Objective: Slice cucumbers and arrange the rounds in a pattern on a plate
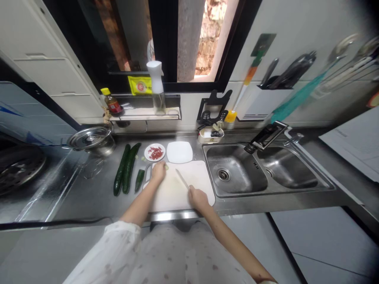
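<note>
A white cutting board (174,197) lies on the steel counter. My right hand (199,198) is closed around the handle of a kitchen knife (182,179), its blade slanting up and left over the board. At the board's upper left, my left hand (158,172) has its fingers drawn together at a small pale green cucumber piece (166,167); its grip is partly hidden. Left of the board lies a cut length of cucumber (139,180), with two whole cucumbers (128,169) beyond it. Behind the board are a plate of small red pieces (155,152) and a white square plate (179,152).
To the right is a double steel sink (237,189) with a black faucet (263,138). A lidded steel pot (91,140) stands at the back left. A spray bottle (157,88) and a sauce bottle (112,102) stand on the rack. A knife holder (263,103) hangs on the wall.
</note>
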